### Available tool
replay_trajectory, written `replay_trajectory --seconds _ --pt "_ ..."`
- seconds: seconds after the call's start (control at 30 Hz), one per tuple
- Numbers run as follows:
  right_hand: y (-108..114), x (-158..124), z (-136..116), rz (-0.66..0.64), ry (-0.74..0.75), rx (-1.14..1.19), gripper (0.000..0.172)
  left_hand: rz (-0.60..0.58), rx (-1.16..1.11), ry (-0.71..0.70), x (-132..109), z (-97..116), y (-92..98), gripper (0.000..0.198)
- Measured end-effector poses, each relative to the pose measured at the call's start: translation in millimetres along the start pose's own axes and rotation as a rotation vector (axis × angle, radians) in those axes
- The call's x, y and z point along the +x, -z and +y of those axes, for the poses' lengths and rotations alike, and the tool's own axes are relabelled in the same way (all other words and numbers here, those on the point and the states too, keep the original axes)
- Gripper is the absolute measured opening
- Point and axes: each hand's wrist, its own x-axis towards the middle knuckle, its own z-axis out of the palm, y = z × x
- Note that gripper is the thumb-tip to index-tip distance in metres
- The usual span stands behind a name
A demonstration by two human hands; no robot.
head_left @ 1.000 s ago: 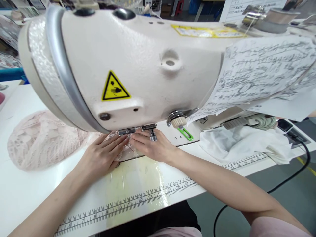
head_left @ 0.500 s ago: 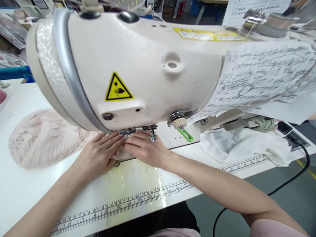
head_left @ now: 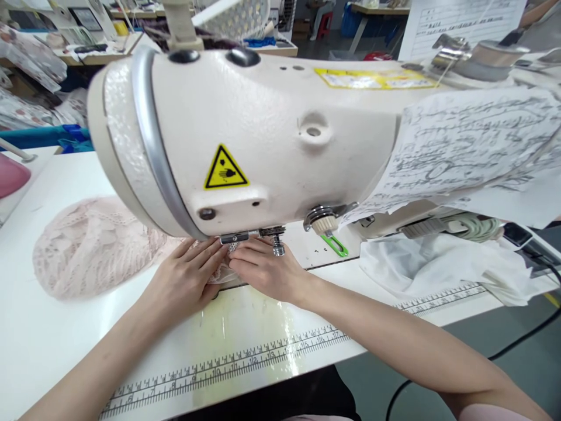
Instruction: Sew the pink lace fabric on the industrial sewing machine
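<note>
White table [head_left: 56, 330] is bearing pale-pink lace fabric [head_left: 99, 251] under pressed-together fingers of left hand [head_left: 186, 273] and right hand [head_left: 269, 269], seemingly mid-seam, needing steady feeding.

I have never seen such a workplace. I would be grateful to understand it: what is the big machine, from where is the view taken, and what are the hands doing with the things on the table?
The big pale body is the head of a sewing machine. You look forward and down from a camera worn on the worker's head. On the white table lies pale pink lace fabric. The left hand rests flat on it; the right hand is beside it, fingers bent at the lace. Some fingertips are hidden, so I cannot tell how firmly they hold. A measuring scale runs along the front edge, and a white cloth lies to the right.
</note>
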Motion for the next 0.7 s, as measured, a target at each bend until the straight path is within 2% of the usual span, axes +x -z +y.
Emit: replay_trajectory --seconds 0.33,0.7 --pt "4.7 -0.3 0.5 0.082 -0.005 -0.161 0.02 -0.004 0.098 0.009 1.7 7.5 -4.2 0.044" --pt "6.9 -0.8 1.3 0.087 -0.058 -0.239 0.017 0.019 0.122 0.035 2.8 14.1 -4.9 0.042"
